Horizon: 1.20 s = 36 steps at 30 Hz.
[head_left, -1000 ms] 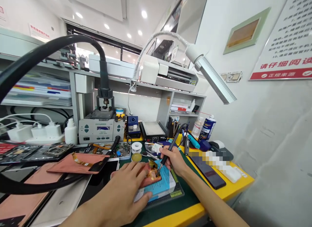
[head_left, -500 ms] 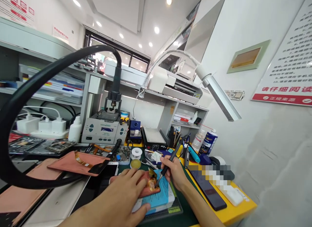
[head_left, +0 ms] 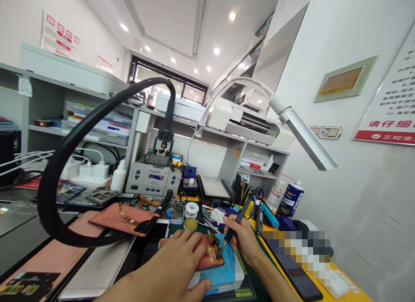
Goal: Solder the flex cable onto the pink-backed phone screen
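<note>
My left hand (head_left: 175, 261) lies on a pink phone panel (head_left: 207, 263), fingers stretched over its left part and thumb apart at the front. At the panel's right end is a gold flex cable (head_left: 213, 252), with a dark flap standing up behind it. The panel rests on a blue and white box (head_left: 230, 271). My right hand (head_left: 244, 239) grips a soldering iron (head_left: 240, 216) like a pen. Its tip points down at the flex cable's right side; whether it touches I cannot tell.
Behind the hands are a solder spool (head_left: 192, 209), a tin of yellowish paste (head_left: 190, 224) and a soldering station (head_left: 151, 180). A thick black hose (head_left: 48, 181) loops across the left, above more pink panels (head_left: 125, 217). A dark phone (head_left: 295, 269) and spray can (head_left: 292, 199) are right.
The view has turned a little to the left, so everything sits further right in the picture. Both hands keep nearly the same place on the panel and the iron.
</note>
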Each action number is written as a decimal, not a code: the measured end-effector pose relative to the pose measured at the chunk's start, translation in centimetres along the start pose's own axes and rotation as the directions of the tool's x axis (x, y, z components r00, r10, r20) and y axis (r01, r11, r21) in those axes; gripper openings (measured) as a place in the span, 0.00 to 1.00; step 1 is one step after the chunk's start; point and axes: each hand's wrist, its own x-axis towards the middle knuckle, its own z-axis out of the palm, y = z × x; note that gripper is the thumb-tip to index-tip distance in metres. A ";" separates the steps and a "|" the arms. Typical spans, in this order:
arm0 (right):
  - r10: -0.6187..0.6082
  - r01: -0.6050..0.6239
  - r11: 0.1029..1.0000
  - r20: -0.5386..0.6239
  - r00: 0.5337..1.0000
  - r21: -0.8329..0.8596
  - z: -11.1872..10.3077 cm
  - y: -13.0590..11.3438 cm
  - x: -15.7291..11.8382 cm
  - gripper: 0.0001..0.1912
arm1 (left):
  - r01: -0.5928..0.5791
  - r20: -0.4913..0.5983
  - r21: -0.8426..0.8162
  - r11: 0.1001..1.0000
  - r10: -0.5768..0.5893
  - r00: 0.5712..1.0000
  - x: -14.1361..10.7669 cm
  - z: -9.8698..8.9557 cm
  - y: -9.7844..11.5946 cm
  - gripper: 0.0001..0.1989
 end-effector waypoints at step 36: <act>0.021 -0.021 1.000 0.022 1.000 -0.003 -0.9 0.5 -0.1 0.32 | -0.112 -0.014 0.189 0.976 0.117 0.993 0.1 0.6 -0.9 0.31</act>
